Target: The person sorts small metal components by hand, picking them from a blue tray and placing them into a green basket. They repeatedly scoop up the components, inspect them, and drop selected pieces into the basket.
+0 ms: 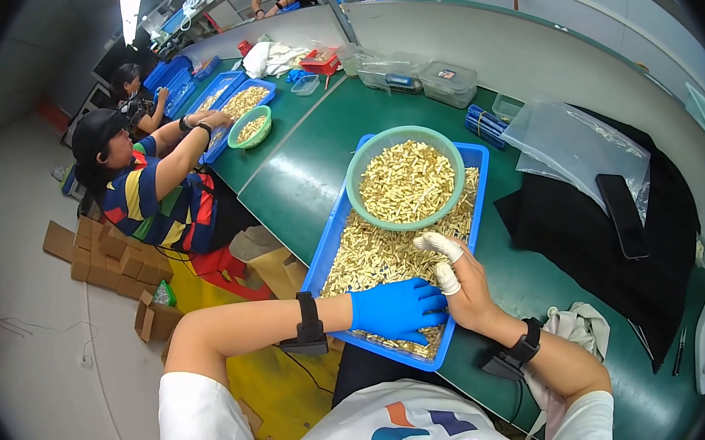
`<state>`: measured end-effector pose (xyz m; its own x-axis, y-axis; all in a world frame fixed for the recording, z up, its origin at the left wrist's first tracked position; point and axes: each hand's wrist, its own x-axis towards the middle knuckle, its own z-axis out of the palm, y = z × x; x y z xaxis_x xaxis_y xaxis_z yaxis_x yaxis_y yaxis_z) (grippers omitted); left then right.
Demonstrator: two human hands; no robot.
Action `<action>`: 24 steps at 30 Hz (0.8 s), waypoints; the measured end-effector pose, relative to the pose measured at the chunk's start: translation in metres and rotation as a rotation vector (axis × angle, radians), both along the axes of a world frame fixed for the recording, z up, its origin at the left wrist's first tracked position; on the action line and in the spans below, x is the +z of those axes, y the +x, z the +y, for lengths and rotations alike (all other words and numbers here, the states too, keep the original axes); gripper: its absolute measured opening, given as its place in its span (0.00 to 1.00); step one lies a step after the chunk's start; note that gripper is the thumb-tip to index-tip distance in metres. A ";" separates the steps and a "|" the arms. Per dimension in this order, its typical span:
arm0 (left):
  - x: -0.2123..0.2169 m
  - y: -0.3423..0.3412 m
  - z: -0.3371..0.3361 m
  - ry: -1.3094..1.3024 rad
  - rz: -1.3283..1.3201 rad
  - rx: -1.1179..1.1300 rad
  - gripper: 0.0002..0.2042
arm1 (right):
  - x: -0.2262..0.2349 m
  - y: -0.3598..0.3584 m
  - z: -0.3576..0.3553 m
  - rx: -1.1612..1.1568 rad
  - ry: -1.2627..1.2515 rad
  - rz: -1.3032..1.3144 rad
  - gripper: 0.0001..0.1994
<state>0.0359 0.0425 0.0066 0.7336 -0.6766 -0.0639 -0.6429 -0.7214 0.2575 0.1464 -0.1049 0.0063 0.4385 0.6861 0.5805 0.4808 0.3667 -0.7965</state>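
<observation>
Hands meet over the near end of one blue tray (329,239) on the green bench (306,173): the gloved left hand (397,307) lies flat, fingers spread on the heap of small brass pieces (374,256), gripping nothing visible, while the right hand (458,283), two fingers (439,244) in white caps, curls loosely beside it, and whether it pinches a piece cannot be told. One green bowl (355,174) heaped with pieces sits at the tray's far end; the tray's near edge seems to overhang the bench, so a heavy press there could tip it and spill pieces to the floor.
</observation>
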 end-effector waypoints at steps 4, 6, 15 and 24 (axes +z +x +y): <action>0.002 0.000 0.000 0.131 0.100 0.088 0.16 | -0.001 0.001 0.000 0.002 -0.001 -0.024 0.18; 0.006 -0.002 0.002 0.237 0.224 0.231 0.14 | -0.001 0.001 -0.001 0.009 -0.004 -0.052 0.17; 0.033 -0.021 0.011 -0.784 0.412 1.312 0.11 | 0.000 0.003 -0.001 0.015 -0.014 -0.011 0.17; -0.008 -0.033 -0.025 -2.893 0.764 0.627 0.15 | -0.001 0.002 0.000 0.035 -0.054 -0.022 0.17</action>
